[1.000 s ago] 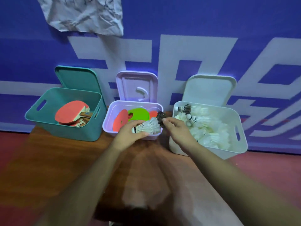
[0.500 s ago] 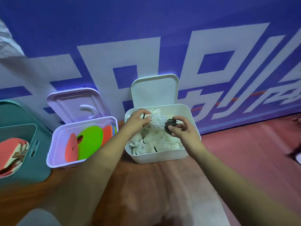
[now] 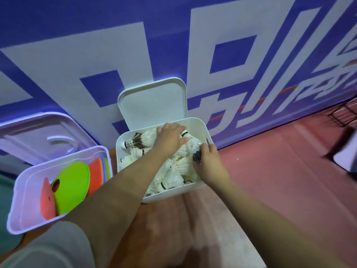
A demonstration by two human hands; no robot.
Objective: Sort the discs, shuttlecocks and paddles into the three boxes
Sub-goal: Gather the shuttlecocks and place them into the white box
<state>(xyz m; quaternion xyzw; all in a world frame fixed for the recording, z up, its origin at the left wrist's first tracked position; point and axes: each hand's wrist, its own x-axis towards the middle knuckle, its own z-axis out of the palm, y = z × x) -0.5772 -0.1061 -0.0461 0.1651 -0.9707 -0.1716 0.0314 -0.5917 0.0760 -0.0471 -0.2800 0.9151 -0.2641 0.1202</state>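
The white box (image 3: 174, 194) stands open in the middle, filled with several white shuttlecocks (image 3: 173, 171). My left hand (image 3: 170, 140) reaches into it from the left and grips a white shuttlecock (image 3: 190, 139) whose cork end sticks out past the fingers. My right hand (image 3: 207, 163) is at the box's right wall and pinches a dark-feathered shuttlecock (image 3: 197, 157). To the left, the lavender box (image 3: 19, 209) holds discs on edge: a green disc (image 3: 72, 188), a red disc (image 3: 47, 200) and orange discs (image 3: 96, 175). No paddles are visible.
Both boxes sit on a brown table (image 3: 173, 229) against a blue and white wall. The white lid (image 3: 152, 101) and the lavender lid (image 3: 38, 136) lean up behind their boxes. A teal box edge (image 3: 4, 190) shows at far left. Red floor lies on the right.
Both hands carried their shuttlecocks from above the lavender box rightward to the white box and have now sunk lower among the shuttlecocks. The view swung right and closer.
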